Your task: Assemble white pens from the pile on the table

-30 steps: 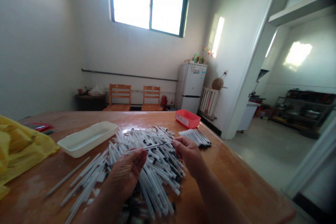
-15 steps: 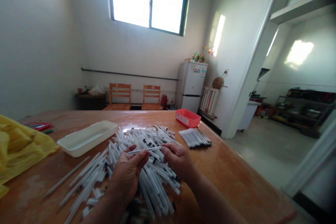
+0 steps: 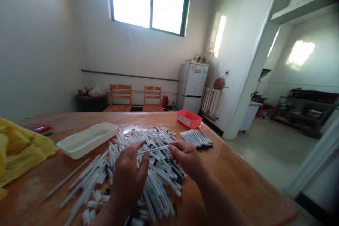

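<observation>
A thin white pen tube [image 3: 156,149] is pinched at its right end by my right hand [image 3: 184,155], over a pile of white pen parts [image 3: 156,187]. My left hand [image 3: 131,169] is at the tube's left end, thumb and fingers spread apart. Small black pieces lie among the pile. A neat row of white pens with black ends [image 3: 196,138] lies to the right of the pile. Short white caps [image 3: 92,203] lie near my left wrist, partly hidden by it.
A long cream tray [image 3: 87,139] stands left of the pile, and a red basket [image 3: 189,119] behind the pen row. A yellow plastic bag [image 3: 23,152] covers the table's left side. Two wooden chairs [image 3: 120,95] and a fridge [image 3: 192,84] stand beyond the table [image 3: 238,187].
My left hand has opened, its fingers now apart from the tube they were holding. My right hand has moved slightly right with the tube.
</observation>
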Motion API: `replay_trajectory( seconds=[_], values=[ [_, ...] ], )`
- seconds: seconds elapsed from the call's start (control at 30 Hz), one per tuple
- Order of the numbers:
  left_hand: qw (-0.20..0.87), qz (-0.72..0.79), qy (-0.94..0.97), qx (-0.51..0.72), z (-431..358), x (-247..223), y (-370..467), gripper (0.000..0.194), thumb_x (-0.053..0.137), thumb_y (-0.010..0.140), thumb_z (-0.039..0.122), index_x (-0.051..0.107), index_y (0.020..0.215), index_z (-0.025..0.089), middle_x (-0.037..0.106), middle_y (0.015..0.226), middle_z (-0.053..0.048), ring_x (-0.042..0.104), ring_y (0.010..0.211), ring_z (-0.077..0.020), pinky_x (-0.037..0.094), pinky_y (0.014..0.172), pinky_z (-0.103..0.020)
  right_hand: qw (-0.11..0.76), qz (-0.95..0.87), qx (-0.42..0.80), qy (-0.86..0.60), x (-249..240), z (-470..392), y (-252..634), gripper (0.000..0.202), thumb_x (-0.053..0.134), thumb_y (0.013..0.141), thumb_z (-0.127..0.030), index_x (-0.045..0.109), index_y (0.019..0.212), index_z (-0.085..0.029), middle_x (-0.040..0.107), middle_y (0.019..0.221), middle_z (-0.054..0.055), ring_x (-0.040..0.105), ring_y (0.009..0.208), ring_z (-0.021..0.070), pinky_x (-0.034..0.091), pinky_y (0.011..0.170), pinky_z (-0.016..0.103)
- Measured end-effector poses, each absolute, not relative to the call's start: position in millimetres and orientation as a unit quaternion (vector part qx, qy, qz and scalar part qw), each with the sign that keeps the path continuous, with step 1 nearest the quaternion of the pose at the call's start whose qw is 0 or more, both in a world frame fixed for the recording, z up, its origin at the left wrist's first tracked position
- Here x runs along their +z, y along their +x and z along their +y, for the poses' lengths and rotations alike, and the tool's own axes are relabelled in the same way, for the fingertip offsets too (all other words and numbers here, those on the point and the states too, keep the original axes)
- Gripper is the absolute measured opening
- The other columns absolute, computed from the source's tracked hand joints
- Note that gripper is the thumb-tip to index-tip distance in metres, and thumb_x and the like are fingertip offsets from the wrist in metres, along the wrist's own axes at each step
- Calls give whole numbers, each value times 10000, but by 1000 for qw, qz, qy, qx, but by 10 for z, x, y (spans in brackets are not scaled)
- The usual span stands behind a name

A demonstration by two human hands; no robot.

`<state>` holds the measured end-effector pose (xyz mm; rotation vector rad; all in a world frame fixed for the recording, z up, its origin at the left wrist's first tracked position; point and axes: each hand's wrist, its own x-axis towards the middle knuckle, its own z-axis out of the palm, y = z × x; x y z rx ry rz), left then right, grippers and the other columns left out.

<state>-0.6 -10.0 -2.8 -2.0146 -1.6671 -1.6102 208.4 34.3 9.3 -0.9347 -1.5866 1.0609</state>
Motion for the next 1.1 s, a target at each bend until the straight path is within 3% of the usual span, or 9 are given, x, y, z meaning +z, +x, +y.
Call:
replay_trajectory(
  seconds=[0.07,0.17,0.4,0.57,0.7,0.97,1.1],
  values=[
    [60,-509,-724,-462,-119,-57,59,375,556,920,323,575,1283,230,656,1234,-95,561,1187,-275,382,1058,-487,478,-674,418,-379,97,320,2069,283,615,887,-405,723,940,-149,596,604,-11,500,525,100,386,497,214],
    [10,-492,-764,-417,-112,-126,146,364,480,962,294,565,1309,227,662,1197,-94,581,1139,-250,439,995,-433,465,-698,407,-361,101,277,2022,263,615,891,-385,732,928,-152,606,640,-3,529,567,106,408,530,217],
    [-73,-477,-751,-450,-104,-135,166,273,429,984,279,625,1163,218,649,992,-83,603,964,-227,466,871,-375,420,-682,457,-387,134,316,2158,331,571,894,-386,683,1086,-140,610,630,-10,503,511,98,395,495,213],
    [-94,-476,-729,-484,-119,-110,163,222,481,959,276,644,1102,229,654,973,-79,613,952,-232,456,869,-352,323,-712,358,-511,97,480,2544,114,562,806,-215,656,824,-154,612,635,-12,530,547,106,372,511,206],
    [-105,-484,-710,-502,-115,-121,150,209,506,946,286,659,1078,233,658,941,-74,618,917,-235,458,847,-346,205,-732,290,-581,12,580,2748,95,591,666,-104,645,727,-153,626,642,-7,538,582,111,321,517,212],
    [-119,-486,-694,-518,-81,-134,140,205,538,926,288,669,1077,239,682,1004,-78,628,969,-241,454,894,-348,151,-690,268,-655,-142,664,2832,80,660,654,-208,596,627,-168,573,576,-8,496,525,111,263,491,235],
    [-113,-492,-704,-499,-97,-153,138,207,509,945,300,653,1073,225,667,985,-80,622,951,-234,456,876,-347,136,-687,263,-663,-161,655,2786,66,681,620,-185,619,600,-172,575,555,-4,493,524,119,263,495,244]
  ],
)
